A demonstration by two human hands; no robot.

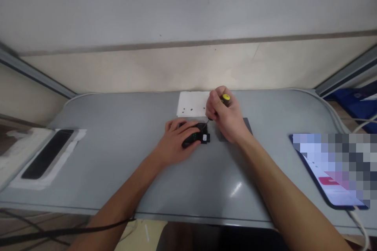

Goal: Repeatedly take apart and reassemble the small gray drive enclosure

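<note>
A small black device [204, 138] with a white label lies on the grey table in the middle of the head view. My left hand [178, 141] rests over it, fingers wrapped across its left part and hiding much of it. Above and to the right, my right hand [223, 111] is closed round a screwdriver [226, 97] with a yellow-ended handle. The thin shaft slants down to the device's upper right area; its exact contact point is too small to tell. Behind the device is a white paper [188, 102] bearing several tiny dark pieces.
A dark flat piece [247, 124] lies partly under my right forearm. At the right, a lit tablet [332, 184] with a white cable sits on the table [118, 188]. A black phone-like slab [48, 153] lies at the left. The wall [147, 68] bounds the back.
</note>
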